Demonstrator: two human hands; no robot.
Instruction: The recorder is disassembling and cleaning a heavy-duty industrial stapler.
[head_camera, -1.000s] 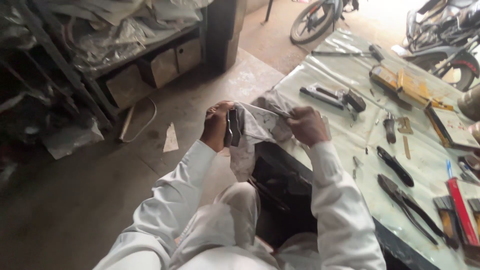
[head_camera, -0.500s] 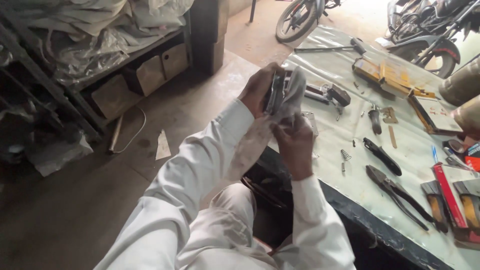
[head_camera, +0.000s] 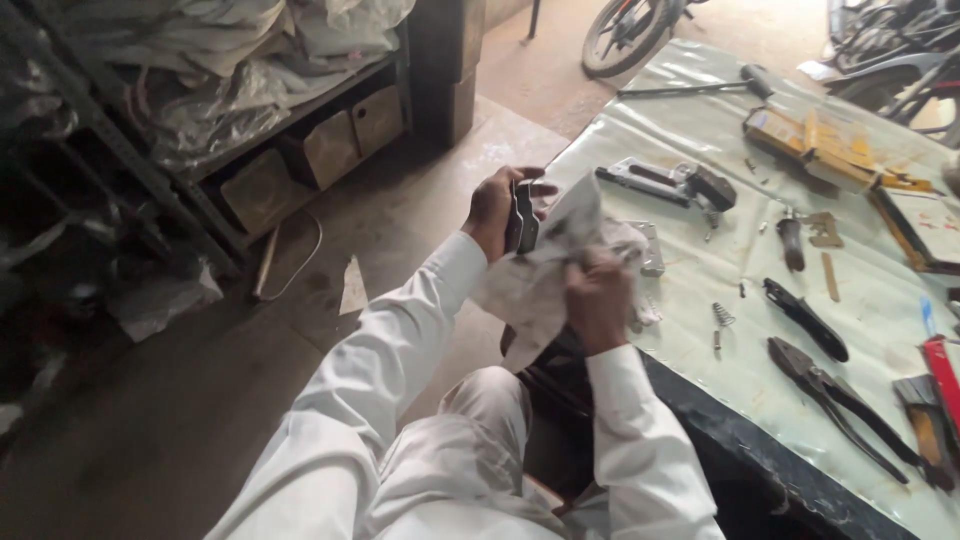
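Note:
My left hand (head_camera: 497, 205) grips a small dark metal part (head_camera: 521, 216), held upright in front of me at the table's near-left edge. My right hand (head_camera: 597, 298) clutches a stained white cloth (head_camera: 545, 265) that drapes against the part and hangs down over my lap. Both arms are in white sleeves. The cloth hides the lower side of the part.
A plastic-covered table (head_camera: 700, 130) on my right carries a staple gun (head_camera: 672, 182), pliers (head_camera: 835, 398), a black-handled tool (head_camera: 805, 318), a small spring (head_camera: 722, 314), a metal plate (head_camera: 648, 250) and yellow boxes (head_camera: 815, 145). Shelves with boxes (head_camera: 300, 160) stand left. A motorcycle wheel (head_camera: 625, 35) is behind.
My hands have dropped from over the table back toward my lap's left side. The right hand with the cloth has shifted from under the part to its right side.

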